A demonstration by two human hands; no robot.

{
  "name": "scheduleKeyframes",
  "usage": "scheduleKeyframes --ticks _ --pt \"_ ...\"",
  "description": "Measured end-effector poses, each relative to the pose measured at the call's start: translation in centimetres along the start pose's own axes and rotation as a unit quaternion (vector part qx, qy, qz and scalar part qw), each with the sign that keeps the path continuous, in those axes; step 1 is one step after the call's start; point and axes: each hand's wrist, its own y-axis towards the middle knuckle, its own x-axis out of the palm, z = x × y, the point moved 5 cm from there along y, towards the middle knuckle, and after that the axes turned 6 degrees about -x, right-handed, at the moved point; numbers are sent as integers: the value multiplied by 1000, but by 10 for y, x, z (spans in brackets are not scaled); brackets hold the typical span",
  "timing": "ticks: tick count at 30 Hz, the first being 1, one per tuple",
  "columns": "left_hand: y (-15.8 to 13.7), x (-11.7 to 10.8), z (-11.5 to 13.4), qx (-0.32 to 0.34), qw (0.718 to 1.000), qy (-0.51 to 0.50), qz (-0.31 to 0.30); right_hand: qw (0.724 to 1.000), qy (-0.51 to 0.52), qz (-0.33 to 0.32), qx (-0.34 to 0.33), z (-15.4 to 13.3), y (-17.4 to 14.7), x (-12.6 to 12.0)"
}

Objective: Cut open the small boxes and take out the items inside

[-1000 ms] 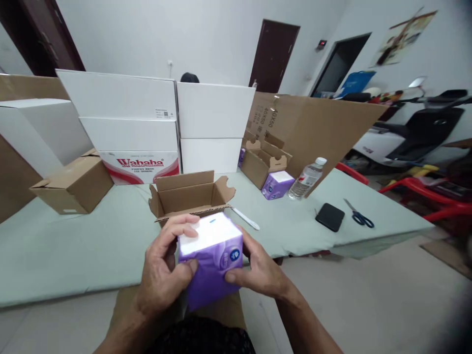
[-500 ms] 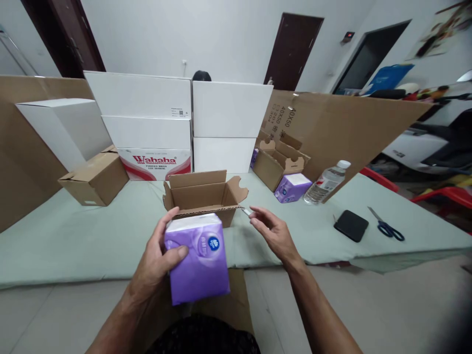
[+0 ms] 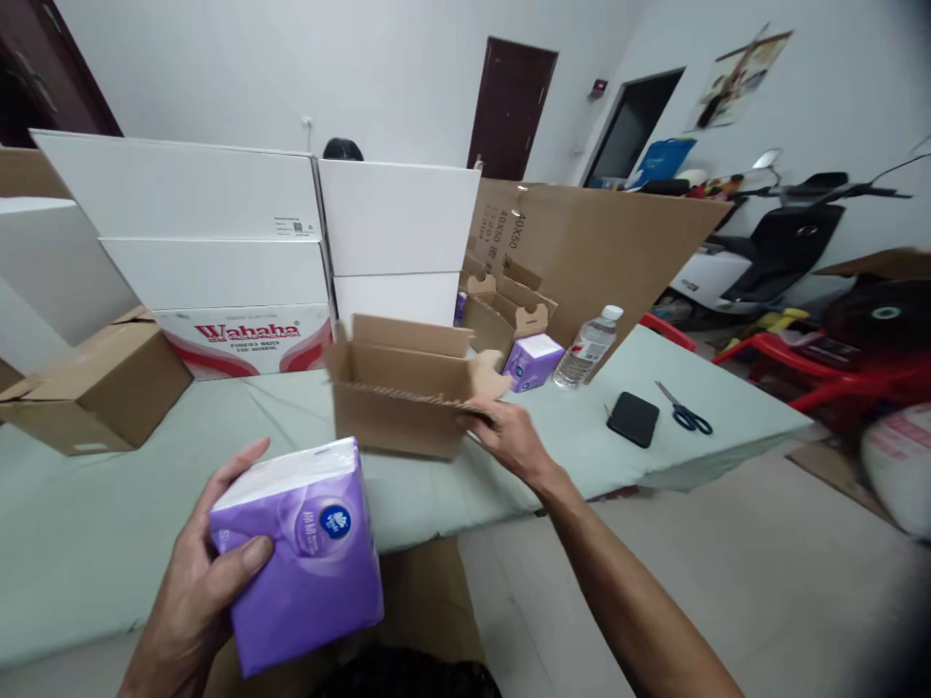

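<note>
My left hand (image 3: 193, 591) is wrapped round a purple pack of tissues (image 3: 302, 582), thumb on its front and fingers along its far left side. The pack is held in the air before the table, white top up and slightly tilted. My right hand (image 3: 509, 438) is closed on the right front corner of an open cardboard box (image 3: 397, 424), by its flap; the fingertips are partly hidden. The box stands on the table with its flaps up, and its front edge is blurred. I cannot make out its floor from here.
A closed brown carton (image 3: 109, 388) stands left, beside white boxes (image 3: 218, 276). Toward the right are another open carton (image 3: 484, 325), a second tissue pack (image 3: 534, 364), a water bottle (image 3: 589, 347), a black flat case (image 3: 632, 419) and scissors (image 3: 684, 412). A cardboard panel (image 3: 618, 233) stands behind.
My right hand has moved from just beside the box onto its right front corner, and the box has turned a little. The tissue pack is lower and further left. The view has swung right.
</note>
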Motion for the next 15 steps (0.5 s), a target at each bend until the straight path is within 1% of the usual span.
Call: scheduleKeyframes --ticks 2,4,6,8,9,11,13,15 --pt "6 -1 -2 -7 1000 -5 6 996 -25 74 38 12 -31 -41" --pt "12 1 -7 -21 1000 -15 8 985 -80 127 89 27 -66 -82" --pt "17 7 -12 -36 999 -24 10 965 -155 152 144 44 -101 -117" --pt "20 14 -16 -46 999 -27 5 936 -246 154 201 62 -130 -143" --pt "21 19 -18 -50 998 -28 -1 919 -284 145 232 71 -142 -151" --pt "21 28 -20 -56 998 -26 -17 887 -338 114 293 90 -158 -158" --pt "20 35 -22 -61 998 -22 -27 864 -360 81 343 108 -164 -157" --pt "20 39 -23 -64 997 -13 -30 850 -367 55 374 121 -161 -152"
